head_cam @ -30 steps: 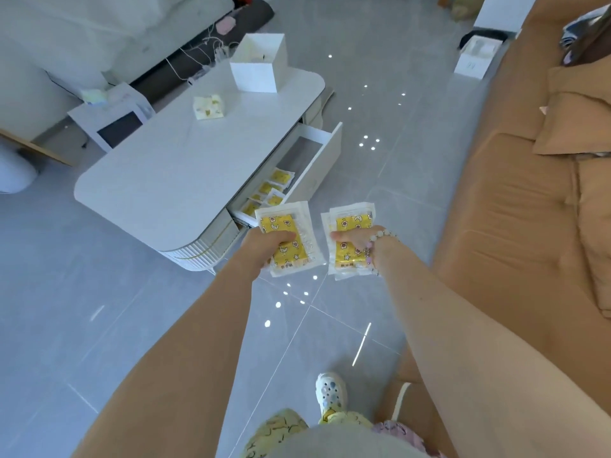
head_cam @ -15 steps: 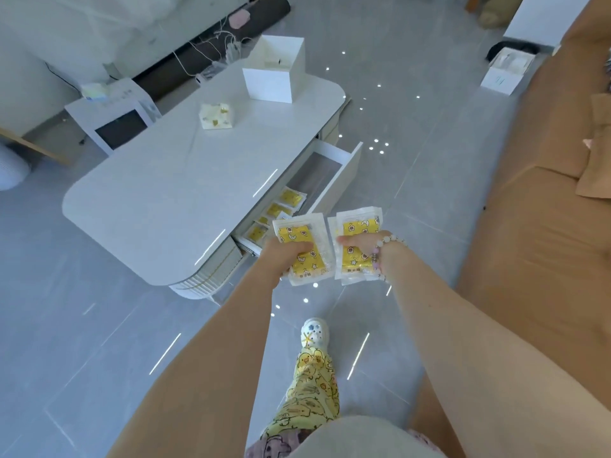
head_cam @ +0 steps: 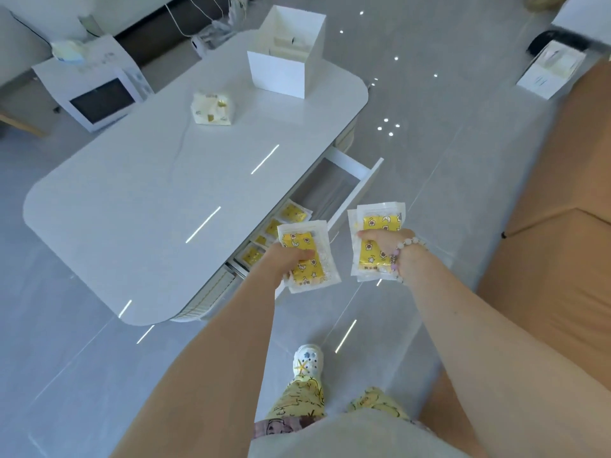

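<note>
Near the middle of the frame the left hand (head_cam: 284, 262) held the left bundle (head_cam: 299, 241) of yellow-printed packets in clear wrappers, its grip closed round them with the thumb across the top face. Just to the right, the right hand (head_cam: 383, 242) held the right bundle (head_cam: 383, 221) of like packets, its grip pinching them with the thumb on top; a bead bracelet (head_cam: 408, 246) circled that wrist. The bundles were near each other but apart, in front of the open drawer (head_cam: 358, 190) of the white worktop (head_cam: 148, 200). More loose packets (head_cam: 291, 213) lay in the drawer's lower-left part. On the worktop stood a white box (head_cam: 281, 72) at upper centre, with a tissue pack (head_cam: 213, 109) left of it. An orange sofa (head_cam: 562, 226) filled the right edge.
</note>
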Available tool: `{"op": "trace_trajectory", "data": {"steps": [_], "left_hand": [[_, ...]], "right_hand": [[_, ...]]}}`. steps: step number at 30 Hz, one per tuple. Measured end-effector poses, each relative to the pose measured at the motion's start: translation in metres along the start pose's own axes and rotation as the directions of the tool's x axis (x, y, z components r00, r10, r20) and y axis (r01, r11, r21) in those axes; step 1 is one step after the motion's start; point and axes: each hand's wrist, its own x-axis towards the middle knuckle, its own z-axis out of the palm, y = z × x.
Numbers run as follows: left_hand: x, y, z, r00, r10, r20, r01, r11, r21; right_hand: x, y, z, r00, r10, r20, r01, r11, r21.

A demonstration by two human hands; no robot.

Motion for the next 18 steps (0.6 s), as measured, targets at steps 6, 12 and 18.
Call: {"op": "trace_trajectory", "data": {"steps": [6,12,18], "left_hand": [[0.042,0.020,0.004,0.995,-0.095,-0.030,0.093,0.994,-0.053],[0.094,0.039,0.009,0.980,-0.177,-0.088,0.159,0.971,-0.181],[0.136,0.055,0.011,0.919,-0.344,-0.192,0.249,0.885,-0.393]], "right_hand": [[0.041,-0.032,-0.014,0.997,0.074,0.020,-0.075,0.996,0.042],[0.102,-0.085,-0.010,0.994,0.084,0.072,-0.074,0.989,-0.125],[0.174,-0.142,-0.016,0.985,0.091,0.147,-0.031,0.929,-0.368]]}}
